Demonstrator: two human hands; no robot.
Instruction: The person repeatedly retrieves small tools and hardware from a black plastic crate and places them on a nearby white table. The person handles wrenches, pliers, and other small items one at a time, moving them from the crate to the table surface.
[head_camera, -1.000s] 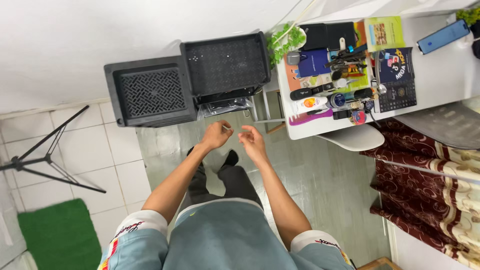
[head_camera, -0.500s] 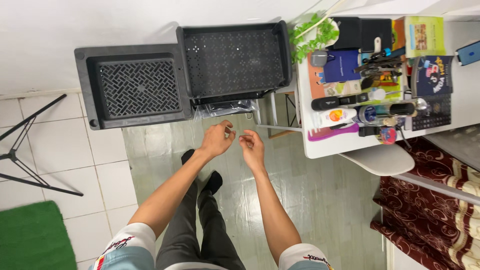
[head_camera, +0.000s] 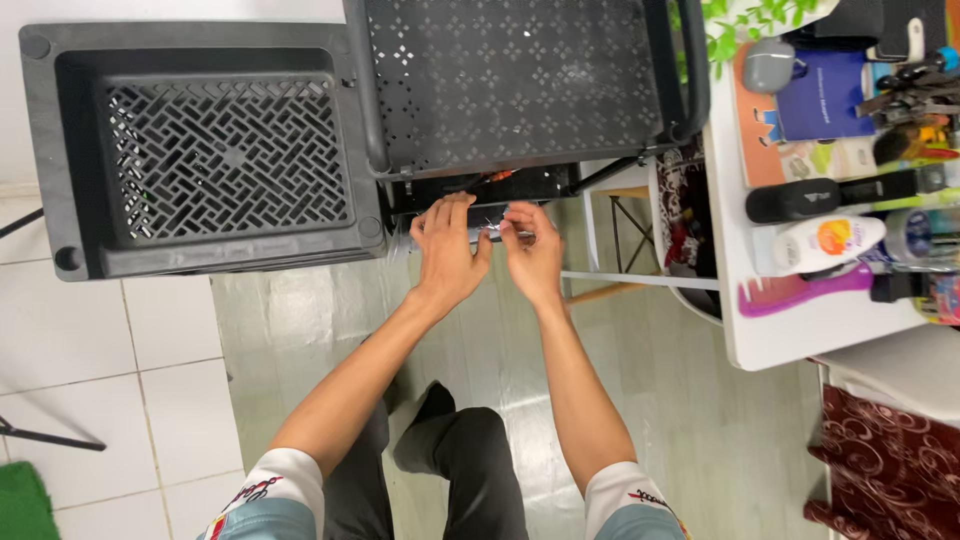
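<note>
I see my left hand (head_camera: 447, 250) and right hand (head_camera: 532, 250) side by side below the front edge of the black perforated tray (head_camera: 520, 85), fingers pinched on a small clear shiny thing (head_camera: 492, 232) between them, its long axis running left to right; what it is I cannot make out. The black crate (head_camera: 205, 150) stands just left, the white bench (head_camera: 800, 330) with its bottles close on the right, bare tiled floor (head_camera: 300, 320) beneath. The tray's shadow hides the shelf behind my knuckles.
</note>
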